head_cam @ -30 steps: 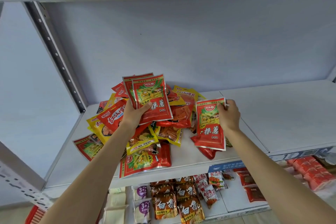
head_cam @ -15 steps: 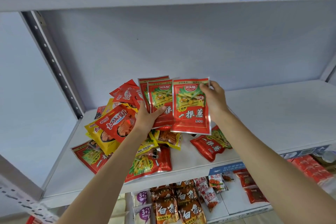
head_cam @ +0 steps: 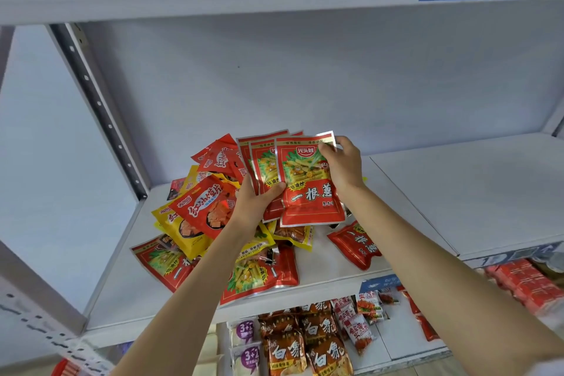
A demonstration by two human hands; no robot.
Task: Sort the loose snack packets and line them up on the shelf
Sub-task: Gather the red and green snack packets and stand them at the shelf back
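Barely underway, I noted: both my left hand [head_cam: 254,203] and right hand [head_cam: 343,166] gripped matching red foil snack packets [head_cam: 308,183], the mixed red-and-yellow packet heap [head_cam: 213,223] unsorted on the white metal shelf [head_cam: 457,192].

On the shelf [head_cam: 457,192] a pile of snack packets [head_cam: 207,217] lies at the left part, near the upright post [head_cam: 100,113]. Above the pile, a fan of packets [head_cam: 305,189] is held between the left hand [head_cam: 254,207] and the right hand [head_cam: 343,166]. One single packet [head_cam: 355,244] lies right of the pile. Below the shelf, a lower shelf [head_cam: 393,336] carries more packets [head_cam: 305,345].
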